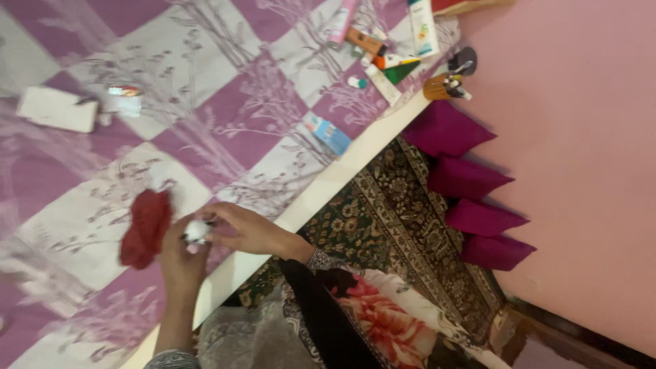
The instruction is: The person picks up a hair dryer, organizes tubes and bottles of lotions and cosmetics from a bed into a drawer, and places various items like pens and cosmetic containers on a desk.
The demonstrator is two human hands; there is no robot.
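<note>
Both of my hands meet over the edge of a bed covered in a purple and white checked bedspread (225, 116). Between them is a small white round object (197, 231); what it is I cannot tell. My left hand (181, 258) comes up from below and grips it from underneath. My right hand (247, 229), with a dark patterned sleeve at the wrist, pinches it from the other side. A crumpled red cloth (145, 229) lies on the bedspread just beside my left hand.
On the bed lie a white box (58, 109), a shiny packet (123, 100), a blue and white carton (329, 134) and several tubes (383, 51). A wooden brush holder (443, 87) sits by the bed corner. Magenta cushions (471, 198) line a pink wall over a patterned carpet (389, 219).
</note>
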